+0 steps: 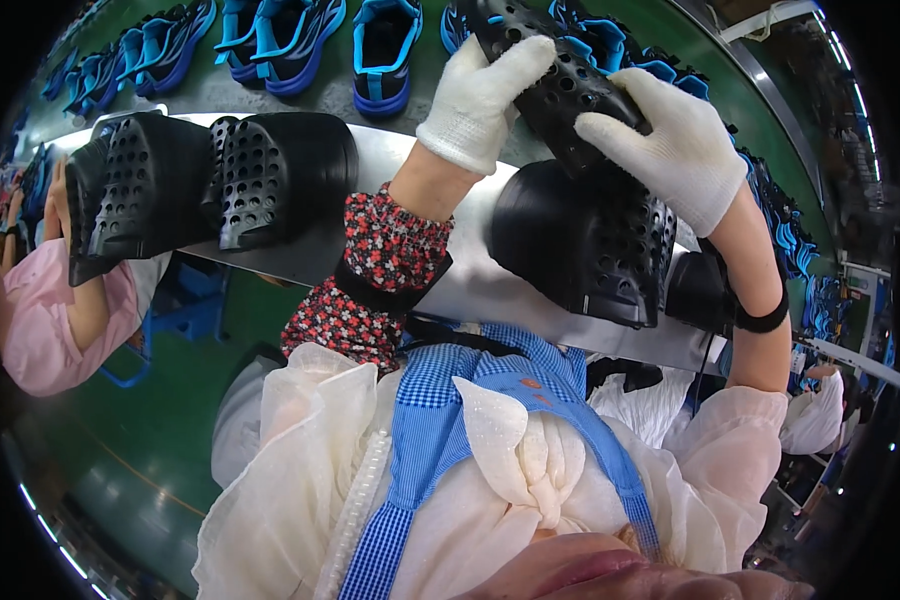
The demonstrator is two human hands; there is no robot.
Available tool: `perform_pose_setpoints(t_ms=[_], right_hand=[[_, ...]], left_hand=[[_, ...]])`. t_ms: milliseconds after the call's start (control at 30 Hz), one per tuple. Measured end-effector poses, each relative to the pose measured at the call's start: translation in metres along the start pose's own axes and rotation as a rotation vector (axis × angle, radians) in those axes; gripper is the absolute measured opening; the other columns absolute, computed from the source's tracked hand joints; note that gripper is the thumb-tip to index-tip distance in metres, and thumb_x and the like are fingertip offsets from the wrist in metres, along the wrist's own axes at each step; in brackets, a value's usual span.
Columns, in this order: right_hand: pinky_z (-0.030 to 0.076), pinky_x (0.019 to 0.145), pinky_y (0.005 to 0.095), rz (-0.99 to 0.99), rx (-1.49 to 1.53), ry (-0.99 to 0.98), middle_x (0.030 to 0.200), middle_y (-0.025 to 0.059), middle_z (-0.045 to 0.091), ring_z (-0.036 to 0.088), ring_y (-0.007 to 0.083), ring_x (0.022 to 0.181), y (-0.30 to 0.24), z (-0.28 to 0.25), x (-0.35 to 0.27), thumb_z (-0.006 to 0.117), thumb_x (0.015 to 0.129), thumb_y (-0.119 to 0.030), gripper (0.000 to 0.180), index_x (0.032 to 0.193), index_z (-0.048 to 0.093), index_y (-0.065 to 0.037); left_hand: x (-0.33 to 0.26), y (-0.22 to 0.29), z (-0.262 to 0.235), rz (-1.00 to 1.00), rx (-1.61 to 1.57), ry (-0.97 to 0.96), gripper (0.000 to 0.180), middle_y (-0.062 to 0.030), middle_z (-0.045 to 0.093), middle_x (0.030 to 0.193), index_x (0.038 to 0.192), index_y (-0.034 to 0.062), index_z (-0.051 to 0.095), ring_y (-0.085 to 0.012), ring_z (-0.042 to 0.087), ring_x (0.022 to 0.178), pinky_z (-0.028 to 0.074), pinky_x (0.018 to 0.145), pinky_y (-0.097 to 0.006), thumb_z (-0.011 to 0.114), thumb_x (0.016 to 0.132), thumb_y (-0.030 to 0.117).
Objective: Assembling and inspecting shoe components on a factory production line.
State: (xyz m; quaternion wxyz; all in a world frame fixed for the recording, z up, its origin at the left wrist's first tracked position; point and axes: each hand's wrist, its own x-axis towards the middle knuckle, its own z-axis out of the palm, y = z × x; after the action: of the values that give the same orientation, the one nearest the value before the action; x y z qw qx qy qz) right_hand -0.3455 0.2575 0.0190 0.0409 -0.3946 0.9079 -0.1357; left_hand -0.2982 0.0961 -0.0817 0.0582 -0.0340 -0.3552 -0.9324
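Observation:
Between my two hands is a black moulded piece (562, 100) with rows of round holes, held tilted above the bench. My left hand (478, 105), in a white knit glove, grips its near left side, the thumb lying across the top. My right hand (682, 150), gloved the same way, holds its right side. Most fingertips are hidden behind the piece. Below it, a black block with a perforated face (585, 235) stands on the metal bench (450, 235). Another smaller black block (698, 292) is partly hidden beside my right forearm.
More black perforated blocks (288, 178) stand on the bench at left. Beyond it, black-and-blue sports shoes (385, 55) line a grey-green surface, with more along the right. A person in a pink top (65, 320) works at far left, near a blue stool (190, 305).

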Motion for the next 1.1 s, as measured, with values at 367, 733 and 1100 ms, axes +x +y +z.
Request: perform_pose_setpoints(t_ms=[367, 733, 1100], right_hand=[[0.05, 0.062, 0.037, 0.038, 0.04, -0.305, 0.067, 0.0204, 0.06, 0.061, 0.0345, 0.064, 0.011, 0.016, 0.043, 0.063, 0.079, -0.036, 0.037, 0.077, 0.061, 0.001], [0.038, 0.048, 0.0315, 0.078, 0.112, -0.515, 0.05, 0.0058, 0.046, 0.043, 0.0162, 0.046, 0.095, 0.071, 0.127, 0.057, 0.08, -0.048, 0.052, 0.065, 0.06, 0.002], [0.055, 0.067, 0.0392, -0.219, -0.549, -0.659, 0.093, 0.0182, 0.07, 0.069, 0.0308, 0.077, 0.031, 0.138, 0.176, 0.052, 0.088, -0.035, 0.038, 0.088, 0.069, -0.001]], left_hand=[[0.009, -0.027, -0.05, -0.226, 0.097, 0.158, 0.036, -0.0052, 0.065, 0.096, 0.108, 0.0033, 0.063, -0.0159, 0.065, 0.085, 0.054, 0.069, -0.032, 0.064, 0.09, 0.035], [0.038, -0.06, -0.086, -0.082, 1.721, 0.167, 0.031, -0.0096, 0.062, 0.107, 0.107, 0.0128, 0.066, -0.0339, 0.059, 0.101, 0.048, 0.087, -0.044, 0.063, 0.082, 0.03], [0.067, -0.051, -0.087, -0.612, 1.804, -0.134, 0.034, -0.0124, 0.069, 0.104, 0.109, 0.0105, 0.068, -0.0294, 0.067, 0.095, 0.053, 0.084, -0.04, 0.057, 0.086, 0.033]])
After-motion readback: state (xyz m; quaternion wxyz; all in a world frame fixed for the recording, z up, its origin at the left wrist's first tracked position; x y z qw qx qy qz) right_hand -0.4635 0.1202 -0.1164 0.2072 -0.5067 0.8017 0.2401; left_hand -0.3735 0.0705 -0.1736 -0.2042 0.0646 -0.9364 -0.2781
